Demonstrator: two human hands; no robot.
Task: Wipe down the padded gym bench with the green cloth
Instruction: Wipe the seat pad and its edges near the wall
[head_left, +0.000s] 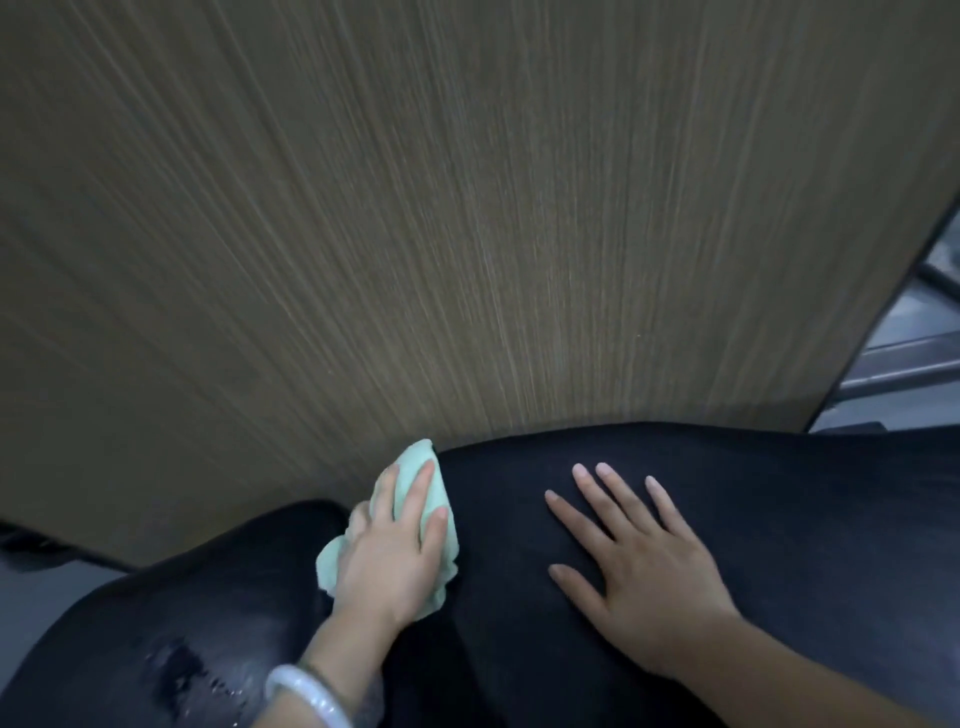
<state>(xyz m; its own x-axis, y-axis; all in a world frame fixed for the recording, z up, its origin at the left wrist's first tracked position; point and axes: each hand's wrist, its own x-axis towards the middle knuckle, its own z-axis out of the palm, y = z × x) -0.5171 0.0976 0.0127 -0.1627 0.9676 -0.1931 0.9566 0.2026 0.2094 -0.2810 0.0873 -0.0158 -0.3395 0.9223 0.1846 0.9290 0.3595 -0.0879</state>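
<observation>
The padded gym bench (779, 519) is black and fills the lower part of the view, made of two pads with a seam between them. My left hand (389, 551) presses the bunched pale green cloth (434, 499) onto the bench at the seam, close to the far edge. My right hand (639, 561) lies flat on the right pad with its fingers spread, holding nothing. A wet, shiny patch (197, 670) shows on the left pad near my wrist, which wears a pale bangle.
A brown wood-grain wall panel (467, 208) stands directly behind the bench and takes up most of the view. Grey metal frame parts (914, 364) show at the right edge. Grey floor (41, 582) appears at the lower left.
</observation>
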